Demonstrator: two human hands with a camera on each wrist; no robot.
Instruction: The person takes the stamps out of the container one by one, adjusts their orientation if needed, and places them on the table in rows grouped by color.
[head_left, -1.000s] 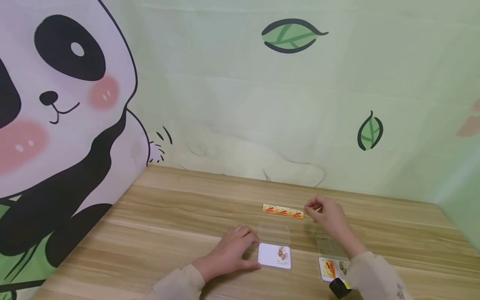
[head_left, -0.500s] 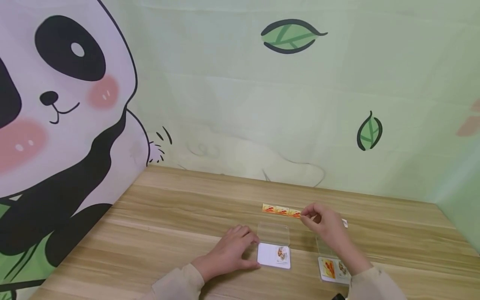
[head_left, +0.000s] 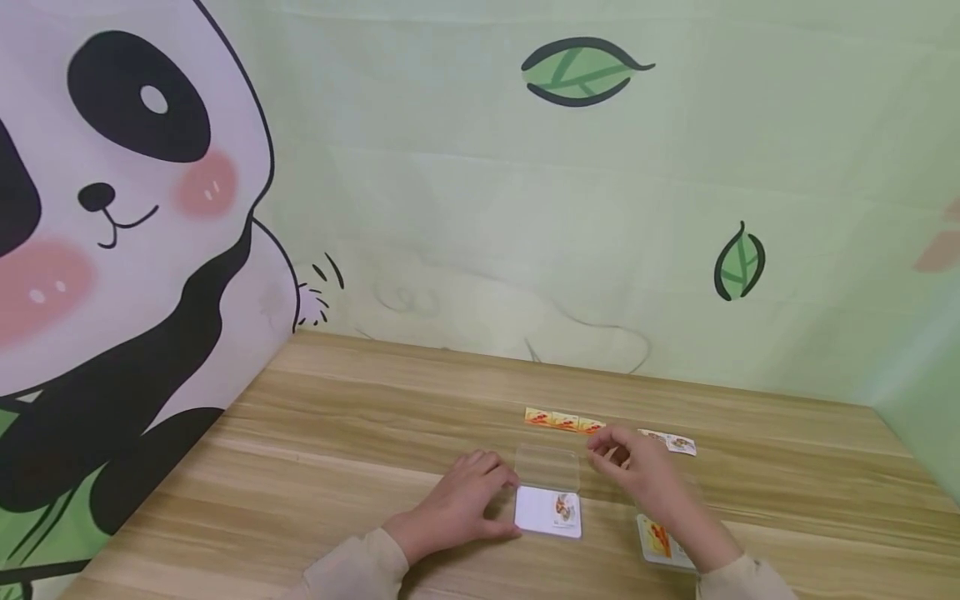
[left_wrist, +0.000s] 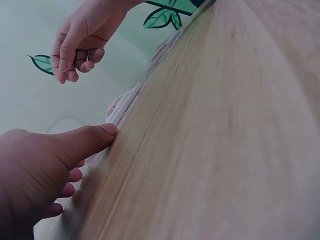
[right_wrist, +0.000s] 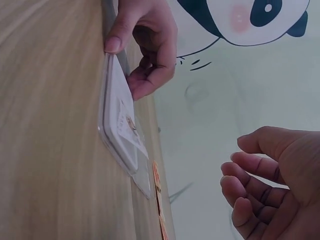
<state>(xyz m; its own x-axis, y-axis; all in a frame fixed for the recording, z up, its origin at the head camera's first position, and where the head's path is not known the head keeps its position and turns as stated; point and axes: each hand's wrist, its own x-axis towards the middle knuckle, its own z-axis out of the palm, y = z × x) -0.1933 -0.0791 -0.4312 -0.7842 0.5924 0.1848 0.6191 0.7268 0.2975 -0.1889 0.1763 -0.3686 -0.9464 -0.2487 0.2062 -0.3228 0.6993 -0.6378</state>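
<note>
My left hand (head_left: 461, 504) holds the left flat plastic case (head_left: 536, 510) by its left side, thumb at the near corner and fingers at the far corner. The case lies open on the table, its clear lid (head_left: 547, 467) folded back. A small food picture sits at the right of its white inside. My right hand (head_left: 645, 475) hovers to the right of that lid, fingers loosely bent; the right wrist view shows nothing between thumb and fingers. Beyond it lies a row of small orange picture cards (head_left: 564, 421). A second case (head_left: 660, 546) is partly hidden under my right forearm.
White picture cards (head_left: 681, 444) lie behind my right hand, partly covered by it. The wooden table (head_left: 360, 400) ends at a pale green cloth backdrop (head_left: 450, 208) printed with leaves and a panda (head_left: 217, 275).
My right hand has come from the right end of the orange row down and left toward the lid, uncovering the white picture cards behind. My left hand stays in place.
</note>
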